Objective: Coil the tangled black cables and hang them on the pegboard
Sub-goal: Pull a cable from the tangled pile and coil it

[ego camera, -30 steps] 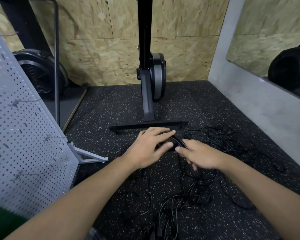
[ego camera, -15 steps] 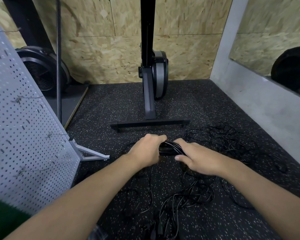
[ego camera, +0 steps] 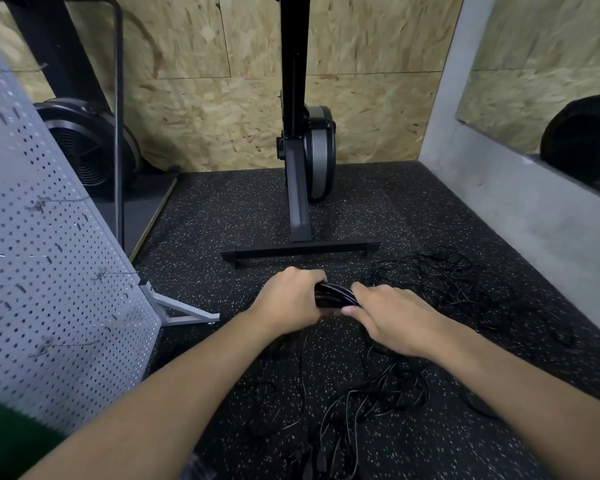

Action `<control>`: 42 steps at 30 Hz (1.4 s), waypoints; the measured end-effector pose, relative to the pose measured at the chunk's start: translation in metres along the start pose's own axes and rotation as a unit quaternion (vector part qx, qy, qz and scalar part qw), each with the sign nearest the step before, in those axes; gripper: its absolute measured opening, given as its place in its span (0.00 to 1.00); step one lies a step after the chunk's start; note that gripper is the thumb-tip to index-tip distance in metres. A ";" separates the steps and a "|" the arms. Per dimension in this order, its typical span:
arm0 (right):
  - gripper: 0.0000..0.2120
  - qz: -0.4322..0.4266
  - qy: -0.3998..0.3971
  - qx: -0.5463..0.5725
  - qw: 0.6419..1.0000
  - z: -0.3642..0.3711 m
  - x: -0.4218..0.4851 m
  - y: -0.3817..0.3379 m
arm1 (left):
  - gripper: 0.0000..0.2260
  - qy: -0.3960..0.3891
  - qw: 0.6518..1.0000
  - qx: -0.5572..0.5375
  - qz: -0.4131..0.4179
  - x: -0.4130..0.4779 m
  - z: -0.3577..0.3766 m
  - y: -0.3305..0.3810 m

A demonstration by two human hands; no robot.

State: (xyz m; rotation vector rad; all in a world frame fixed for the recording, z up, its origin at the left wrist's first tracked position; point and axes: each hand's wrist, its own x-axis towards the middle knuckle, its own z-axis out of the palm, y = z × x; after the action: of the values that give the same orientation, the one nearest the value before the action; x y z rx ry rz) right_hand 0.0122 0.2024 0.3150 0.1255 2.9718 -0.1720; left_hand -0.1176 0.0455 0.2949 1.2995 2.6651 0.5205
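Black cable bundle [ego camera: 335, 295] held two-handed: left hand [ego camera: 288, 299] grip curled round it, right hand [ego camera: 392, 318] grip pinching it.

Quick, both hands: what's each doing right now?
Left hand: grips the bundled black cable coil.
Right hand: grips the same coil.

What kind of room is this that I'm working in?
Most likely a small gym or workout room: speckled rubber flooring, an upright exercise machine with a flywheel housing against the chipboard wall, and a fan-wheel machine at the left.
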 end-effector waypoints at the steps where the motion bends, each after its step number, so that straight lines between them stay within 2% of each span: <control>1: 0.12 0.009 0.006 0.020 1.000 -0.001 0.000 0.003 | 0.15 -0.001 0.996 -0.091 0.006 -0.001 0.002 -0.007; 2: 0.13 0.019 0.011 0.042 0.999 -0.001 0.001 0.006 | 0.18 -0.001 0.987 -0.161 0.011 -0.002 0.004 -0.014; 4: 0.14 0.037 0.027 0.088 0.995 -0.001 0.002 0.013 | 0.20 0.007 0.972 -0.235 -0.021 -0.004 0.005 -0.027; 7: 0.16 0.054 0.059 0.158 0.984 0.000 0.004 0.020 | 0.09 0.006 0.951 -0.298 -0.087 -0.005 0.004 -0.038; 10: 0.15 0.064 0.083 0.195 0.975 0.002 0.006 0.018 | 0.08 0.005 0.933 -0.340 -0.115 -0.008 0.002 -0.032; 12: 0.17 0.080 0.096 0.221 0.967 0.005 0.008 0.014 | 0.08 0.022 0.901 -0.410 -0.140 -0.007 0.001 -0.022; 15: 0.18 0.108 0.127 0.280 0.945 0.012 0.011 0.004 | 0.10 0.052 0.822 -0.538 -0.182 -0.002 -0.003 -0.005; 20: 0.17 0.116 0.148 0.324 0.927 0.023 0.016 -0.008 | 0.08 0.069 0.713 -0.664 -0.212 0.003 -0.008 0.017; 23: 0.15 0.105 0.164 0.330 0.924 0.023 0.018 -0.008 | 0.07 0.079 0.685 -0.692 -0.214 0.005 -0.010 0.020; 26: 0.11 0.079 0.154 0.359 0.917 0.020 0.020 -0.005 | 0.07 0.075 0.676 -0.703 -0.206 0.005 -0.010 0.019; 28: 0.11 0.070 0.136 0.376 0.914 0.020 0.020 -0.005 | 0.06 0.081 0.694 -0.689 -0.192 0.004 -0.007 0.018; 32: 0.13 0.077 0.143 0.398 0.903 0.019 0.021 -0.007 | 0.11 0.105 0.816 -0.552 -0.136 0.005 0.001 0.006; 34: 0.13 0.076 0.153 0.432 0.886 0.015 0.022 -0.006 | 0.12 0.031 0.861 -0.497 -0.108 0.002 0.004 -0.001; 36: 0.14 0.068 0.166 0.471 0.864 0.010 0.022 -0.005 | 0.11 -0.102 0.901 -0.415 -0.071 -0.002 0.013 -0.005; 38: 0.14 0.061 0.181 0.535 0.823 0.003 0.021 -0.005 | 0.10 -0.210 0.932 -0.295 -0.023 -0.007 0.026 -0.006; 40: 0.14 0.065 0.199 0.561 0.801 -0.003 0.020 -0.002 | 0.09 -0.251 0.948 -0.195 0.009 -0.010 0.038 -0.007; 42: 0.16 0.097 0.209 0.509 0.829 -0.006 0.019 0.004 | 0.08 -0.237 0.959 -0.152 0.020 -0.009 0.041 -0.010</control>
State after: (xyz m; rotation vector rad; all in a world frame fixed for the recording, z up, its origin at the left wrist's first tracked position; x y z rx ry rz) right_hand -0.0071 0.2087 0.3167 0.6439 2.8274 -1.8794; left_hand -0.1087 0.0427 0.2531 1.2064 2.0800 0.5209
